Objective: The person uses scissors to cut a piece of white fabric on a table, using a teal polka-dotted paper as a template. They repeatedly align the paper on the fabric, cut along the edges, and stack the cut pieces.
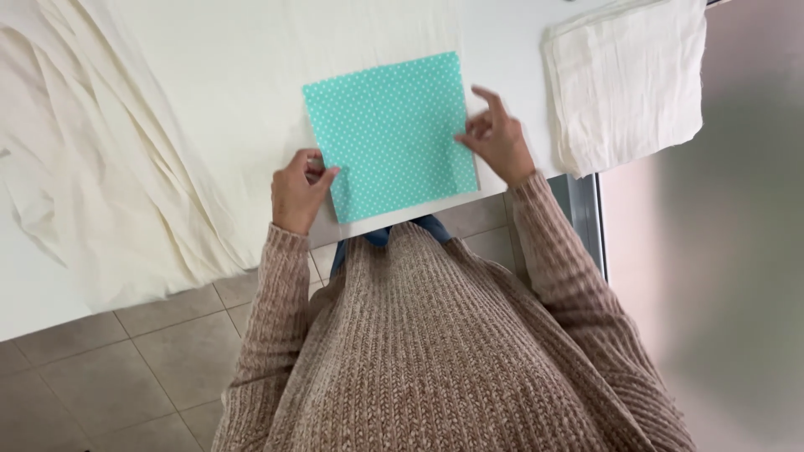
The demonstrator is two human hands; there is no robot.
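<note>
White tabletop (pixel 502 50) fills the upper view, with tiled floor (pixel 126 360) below it and a grey panel (pixel 729 251) to the right. At far left, loose cream cloth (pixel 109 167) spreads over the table and hangs off its near edge. The left hand (pixel 298 188) pinches the left edge of a teal dotted square (pixel 392 134) near its lower corner, thumb and fingers closed on the fabric. That square lies flat and slightly skewed at the table's near edge, smooth and uncreased; no fold shows in it yet. The right hand (pixel 496 134) rests bent fingertips on its right edge, not clearly gripping. Farther right, apart from the square, sits a neat stack of folded white cloths (pixel 628 79). So, by my judgement, the square is laid out and squared up, while any folding or stacking is not yet done.
</note>
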